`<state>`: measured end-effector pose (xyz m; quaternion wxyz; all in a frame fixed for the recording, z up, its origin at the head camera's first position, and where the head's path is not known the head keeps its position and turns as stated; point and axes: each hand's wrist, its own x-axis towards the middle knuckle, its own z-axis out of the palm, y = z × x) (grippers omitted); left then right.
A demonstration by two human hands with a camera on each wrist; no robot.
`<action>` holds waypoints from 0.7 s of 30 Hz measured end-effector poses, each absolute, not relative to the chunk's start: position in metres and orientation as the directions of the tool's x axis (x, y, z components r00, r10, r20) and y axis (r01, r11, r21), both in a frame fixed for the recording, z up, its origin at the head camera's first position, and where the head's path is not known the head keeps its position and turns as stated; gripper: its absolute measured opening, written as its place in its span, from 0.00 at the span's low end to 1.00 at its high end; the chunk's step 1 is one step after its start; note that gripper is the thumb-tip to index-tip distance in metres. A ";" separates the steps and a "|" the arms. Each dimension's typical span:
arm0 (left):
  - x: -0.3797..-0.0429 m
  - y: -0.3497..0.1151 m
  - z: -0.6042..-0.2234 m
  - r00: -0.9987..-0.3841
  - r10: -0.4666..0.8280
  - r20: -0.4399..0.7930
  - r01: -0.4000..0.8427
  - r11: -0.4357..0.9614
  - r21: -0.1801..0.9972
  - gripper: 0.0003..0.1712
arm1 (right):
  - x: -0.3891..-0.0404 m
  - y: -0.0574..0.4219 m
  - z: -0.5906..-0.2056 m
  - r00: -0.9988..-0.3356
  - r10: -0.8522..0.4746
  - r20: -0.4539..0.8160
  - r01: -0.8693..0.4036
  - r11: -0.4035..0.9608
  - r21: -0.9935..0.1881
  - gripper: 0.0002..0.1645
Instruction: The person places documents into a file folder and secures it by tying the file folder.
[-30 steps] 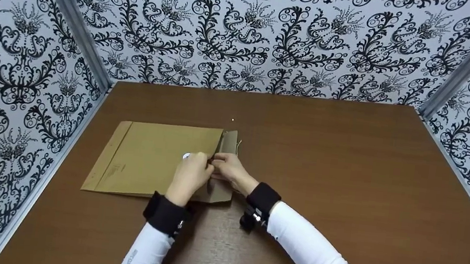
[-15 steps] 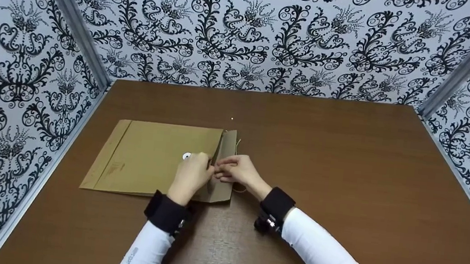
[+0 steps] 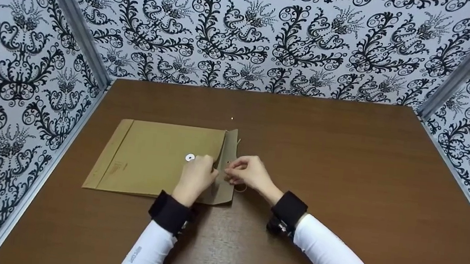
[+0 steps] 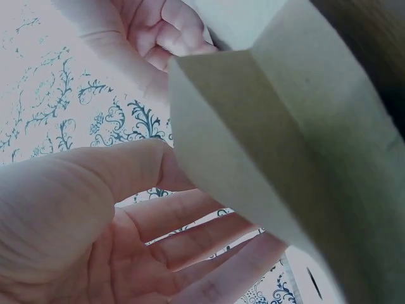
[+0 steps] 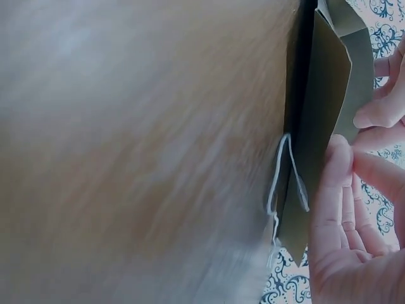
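A brown paper envelope [image 3: 157,150] with a white disc button [image 3: 190,157] lies on the left half of the table. Its open mouth and flap [image 3: 227,149] face right. My left hand [image 3: 198,174] pinches the edge of the front panel, thumb on one side and fingers on the other, as the left wrist view shows. Over the flap, my right hand [image 3: 250,173] has its thumb and forefinger tips together. Whether paper or anything else sits between them, I cannot tell. A thin string [image 5: 278,177] hangs from the flap. The inside of the envelope is hidden.
The brown wooden table [image 3: 345,175] extends to the right of the envelope. Patterned walls [image 3: 255,32] stand behind it and on both sides. A tiny bright speck [image 3: 232,118] shows beyond the envelope.
My right hand has drawn away to the right from my left hand, uncovering more of the flap. My left hand stays at the mouth, shifted slightly, and more of the button shows.
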<state>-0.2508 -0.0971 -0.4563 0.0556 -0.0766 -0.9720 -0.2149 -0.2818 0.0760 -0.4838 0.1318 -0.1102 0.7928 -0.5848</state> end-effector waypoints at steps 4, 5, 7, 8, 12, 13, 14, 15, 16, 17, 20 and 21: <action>-0.250 -0.095 -0.458 -0.980 0.128 0.155 0.179 0.907 0.382 0.06 | -0.279 0.082 -0.483 -0.952 -0.303 -0.048 -0.069 0.364 -0.929 0.08; -0.250 -0.094 -0.458 -0.978 0.131 0.162 0.184 0.909 0.374 0.06 | -0.278 0.083 -0.482 -0.954 -0.296 -0.044 -0.075 0.379 -0.922 0.08; -0.250 -0.093 -0.460 -0.974 0.138 0.178 0.194 0.913 0.358 0.06 | -0.277 0.085 -0.482 -0.958 -0.286 -0.037 -0.086 0.405 -0.910 0.08; -0.250 -0.093 -0.461 -0.972 0.142 0.185 0.200 0.915 0.351 0.06 | -0.276 0.085 -0.482 -0.958 -0.284 -0.034 -0.090 0.414 -0.906 0.08; -0.250 -0.092 -0.464 -0.971 0.146 0.192 0.205 0.917 0.342 0.07 | -0.275 0.087 -0.482 -0.961 -0.275 -0.032 -0.097 0.442 -0.892 0.09; -0.250 -0.092 -0.465 -0.971 0.145 0.190 0.204 0.917 0.342 0.07 | -0.274 0.088 -0.482 -0.960 -0.277 -0.031 -0.100 0.446 -0.889 0.09; -0.250 -0.092 -0.466 -0.971 0.146 0.187 0.204 0.918 0.340 0.07 | -0.274 0.088 -0.482 -0.960 -0.279 -0.031 -0.102 0.450 -0.887 0.09; -0.250 -0.092 -0.467 -0.972 0.148 0.183 0.204 0.919 0.339 0.07 | -0.274 0.088 -0.482 -0.959 -0.281 -0.032 -0.104 0.456 -0.884 0.09; -0.251 -0.092 -0.467 -0.972 0.150 0.179 0.203 0.919 0.338 0.08 | -0.274 0.089 -0.482 -0.958 -0.285 -0.034 -0.105 0.458 -0.883 0.09; -0.251 -0.092 -0.468 -0.972 0.152 0.178 0.206 0.919 0.337 0.08 | -0.274 0.089 -0.482 -0.958 -0.286 -0.036 -0.105 0.462 -0.880 0.09; -0.251 -0.091 -0.468 -0.971 0.162 0.175 0.213 0.920 0.329 0.08 | -0.273 0.090 -0.481 -0.955 -0.293 -0.037 -0.113 0.478 -0.871 0.09; -0.250 -0.091 -0.468 -0.971 0.166 0.172 0.215 0.921 0.324 0.08 | -0.273 0.090 -0.480 -0.954 -0.298 -0.034 -0.120 0.484 -0.867 0.09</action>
